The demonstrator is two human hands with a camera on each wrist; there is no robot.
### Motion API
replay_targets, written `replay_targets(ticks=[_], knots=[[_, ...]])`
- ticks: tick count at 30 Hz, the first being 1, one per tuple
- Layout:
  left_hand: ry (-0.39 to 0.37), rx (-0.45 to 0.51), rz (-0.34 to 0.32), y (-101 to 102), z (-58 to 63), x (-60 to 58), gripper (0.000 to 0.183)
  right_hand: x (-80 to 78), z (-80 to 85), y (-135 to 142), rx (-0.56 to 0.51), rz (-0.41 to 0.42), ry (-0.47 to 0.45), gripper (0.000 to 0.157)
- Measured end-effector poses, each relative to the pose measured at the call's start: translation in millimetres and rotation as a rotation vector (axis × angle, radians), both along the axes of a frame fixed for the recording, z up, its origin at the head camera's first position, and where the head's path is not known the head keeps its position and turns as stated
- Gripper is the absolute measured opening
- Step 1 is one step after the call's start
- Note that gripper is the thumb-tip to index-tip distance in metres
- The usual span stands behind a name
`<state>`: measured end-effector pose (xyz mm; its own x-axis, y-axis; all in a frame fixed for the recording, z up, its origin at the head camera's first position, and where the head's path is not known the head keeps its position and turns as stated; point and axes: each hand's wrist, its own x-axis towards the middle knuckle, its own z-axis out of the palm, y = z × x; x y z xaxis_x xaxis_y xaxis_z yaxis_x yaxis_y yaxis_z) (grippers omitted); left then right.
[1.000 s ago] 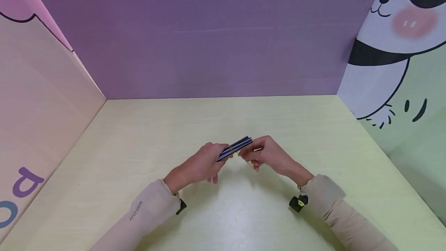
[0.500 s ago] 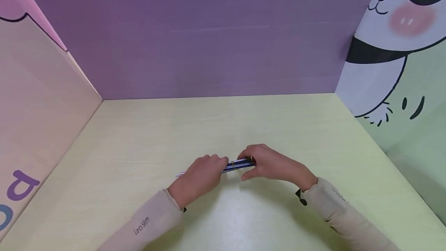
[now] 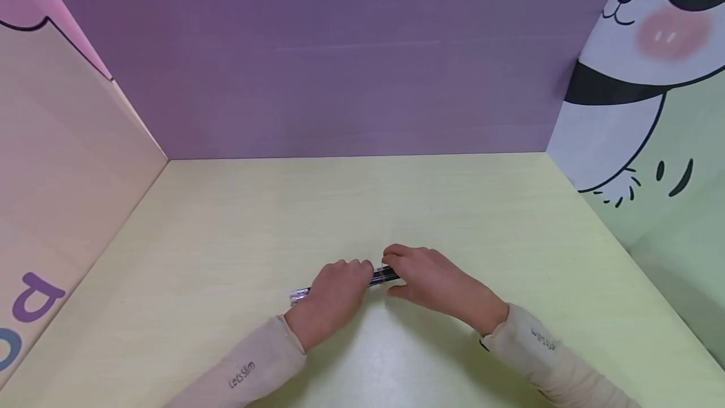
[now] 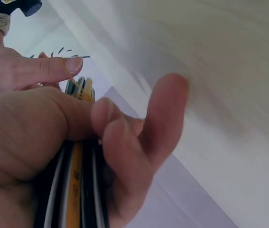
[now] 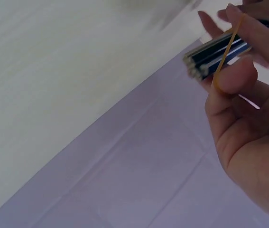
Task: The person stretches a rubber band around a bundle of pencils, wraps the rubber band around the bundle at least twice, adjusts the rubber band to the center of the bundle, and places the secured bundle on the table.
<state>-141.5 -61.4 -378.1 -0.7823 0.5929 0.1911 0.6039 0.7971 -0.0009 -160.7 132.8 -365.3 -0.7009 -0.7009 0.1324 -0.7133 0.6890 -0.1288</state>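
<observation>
My left hand (image 3: pixel 334 298) grips a bundle of thin striped pencils (image 3: pixel 384 276) above the table. Dark and white stripes show along them, and one golden-yellow pencil (image 4: pixel 74 190) stands out in the left wrist view. Silvery ends (image 3: pixel 299 295) poke out behind the hand. At the other end is my right hand (image 3: pixel 438 282), its thumb and fingertips holding a yellow rubber band (image 5: pixel 227 51) stretched taut beside the bundle's blunt tips. In the left wrist view the band also crosses the right thumb (image 4: pixel 53 69). Whether it still encircles the pencils cannot be seen fully.
A pale wood-look table (image 3: pixel 272 219) lies beneath both hands. Behind it rises a purple panel (image 3: pixel 351 62), with a pinkish panel (image 3: pixel 73 143) on the left and a panda-printed panel (image 3: pixel 640 131) on the right.
Both hands have come lower and nearer, with the bundle turned closer to level. My right hand has moved from beside the bundle to around its right end, working the rubber band there.
</observation>
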Motion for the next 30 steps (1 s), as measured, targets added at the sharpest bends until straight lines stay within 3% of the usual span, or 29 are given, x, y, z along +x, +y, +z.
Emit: replay_targets(ticks=[8, 10, 12, 16, 20, 23, 28, 30], knots=[[0.003, 0.069, 0.069, -2.2, 1.0, -5.0, 0.023, 16.3, -10.9, -18.8, 0.053, -0.067, 0.287, 0.033], [-0.005, 0.117, 0.078, -2.7, 4.2, -8.4, 0.022, 18.3, -13.4, -21.7, -0.034, -0.096, 0.394, 0.034], [-0.02, 0.167, 0.083, -3.7, 8.9, -12.2, 0.021, 20.5, -14.2, -24.8, -0.193, -0.091, 0.513, 0.029], [-0.107, 0.206, 0.121, -8.2, 19.3, -21.2, 0.022, 26.4, -11.3, -30.8, -0.496, 0.031, 0.702, 0.014], [-0.283, 0.217, 0.166, -11.7, 26.8, -27.3, 0.021, 29.3, -7.3, -30.8, -0.517, 0.045, 0.675, 0.003], [-0.378, 0.245, 0.147, -11.2, 30.0, -27.0, 0.018, 28.3, -5.8, -25.8, -0.458, -0.016, 0.631, 0.012], [-0.34, 0.221, 0.138, -10.9, 31.6, -25.9, 0.015, 24.1, 6.3, -13.3, -0.452, -0.067, 0.66, 0.013], [-0.345, 0.217, 0.143, -10.7, 32.8, -25.9, 0.013, 19.3, 14.0, -6.1, -0.489, -0.089, 0.594, 0.013]])
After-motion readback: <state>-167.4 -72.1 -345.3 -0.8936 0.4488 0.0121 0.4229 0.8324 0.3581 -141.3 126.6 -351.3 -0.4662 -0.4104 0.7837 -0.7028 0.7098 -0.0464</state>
